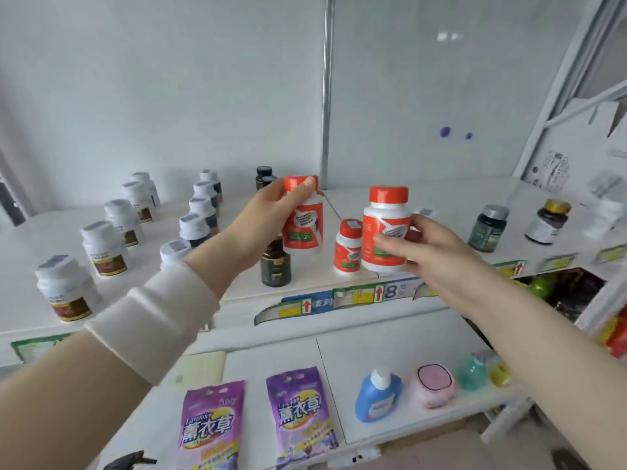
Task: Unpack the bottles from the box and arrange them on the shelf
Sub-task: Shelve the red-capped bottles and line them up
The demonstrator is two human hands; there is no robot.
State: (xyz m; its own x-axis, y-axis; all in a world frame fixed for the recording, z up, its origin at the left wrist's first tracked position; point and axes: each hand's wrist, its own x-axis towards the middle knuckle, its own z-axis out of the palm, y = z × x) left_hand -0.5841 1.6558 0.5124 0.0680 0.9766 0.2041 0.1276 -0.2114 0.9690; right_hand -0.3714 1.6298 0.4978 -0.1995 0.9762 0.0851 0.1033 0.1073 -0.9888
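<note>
1. Both grips were closed: left hand point(268, 212) was curled round the cap end of an orange-capped bottle point(304, 225), held above the shelf point(448, 195); right hand point(420, 247) was pinched on the body of a larger bottle point(381, 225) at the shelf front.
2. A small bottle point(347, 249) was seen standing at 9 o'clock of the larger.
3. Light, rigid, slick plastic was judged; body holds were favoured.

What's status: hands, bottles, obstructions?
Left hand grips orange-capped white plastic bottle, held over white shelf. Right hand grips second orange-capped bottle at shelf front. Dark brown bottle directly below the first.
</note>
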